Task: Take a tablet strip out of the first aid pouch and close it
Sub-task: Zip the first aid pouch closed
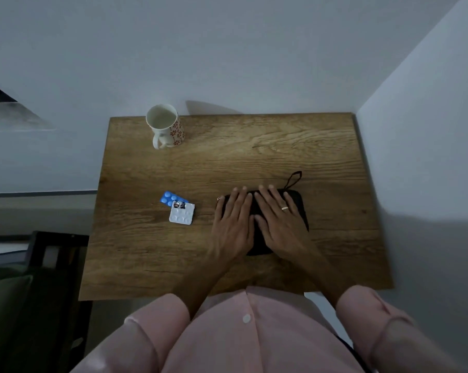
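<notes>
Neither grip is clamping anything: the left hand (234,219) and right hand (278,219) are lying flat with straight fingers, side by side on the black pouch (297,208) at the near right of the surface (254,146). A blue strip (171,197) and a white strip (181,213) overlapping it are lying out on the wood, left of the pouch. The palms are hiding the zip, so it may be sitting part-way, risking a spill on lifting; hard pressing may be crushing blisters inside.
</notes>
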A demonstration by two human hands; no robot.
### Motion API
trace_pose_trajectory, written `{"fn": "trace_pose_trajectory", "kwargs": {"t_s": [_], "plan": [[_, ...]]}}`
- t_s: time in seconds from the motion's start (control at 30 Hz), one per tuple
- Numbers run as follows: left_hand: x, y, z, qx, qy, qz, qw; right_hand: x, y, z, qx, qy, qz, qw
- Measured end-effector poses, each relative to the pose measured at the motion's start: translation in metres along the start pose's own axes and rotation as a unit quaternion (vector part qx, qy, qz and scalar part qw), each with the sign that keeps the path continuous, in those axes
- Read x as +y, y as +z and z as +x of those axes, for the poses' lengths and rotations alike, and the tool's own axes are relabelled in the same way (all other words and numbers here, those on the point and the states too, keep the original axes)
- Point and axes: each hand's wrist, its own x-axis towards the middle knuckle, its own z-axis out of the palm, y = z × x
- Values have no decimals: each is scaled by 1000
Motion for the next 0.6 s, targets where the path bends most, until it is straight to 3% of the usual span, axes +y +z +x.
{"fn": "trace_pose_trajectory", "kwargs": {"t_s": [0.07, 0.13, 0.23, 0.33, 0.43, 0.6], "plan": [[3, 2, 0, -3, 9, -5, 1000, 9, 5, -3, -8, -7, -10, 1000], [-4, -2, 1, 22, -4, -80, 997, 12, 6, -3, -15, -4, -8, 1000], [-41, -15, 8, 42, -117, -169, 978, 8, 3, 0, -65, -11, -18, 998], [-77, -30, 18, -52, -92, -218, 970, 5, -2, 7, -148, -56, -63, 985], [-82, -48, 29, -127, -45, -207, 969, 6, -5, 10, -163, -75, -76, 981], [-92, -69, 62, -246, -55, -134, 958, 9, -11, 20, -185, -119, -88, 972]]}}
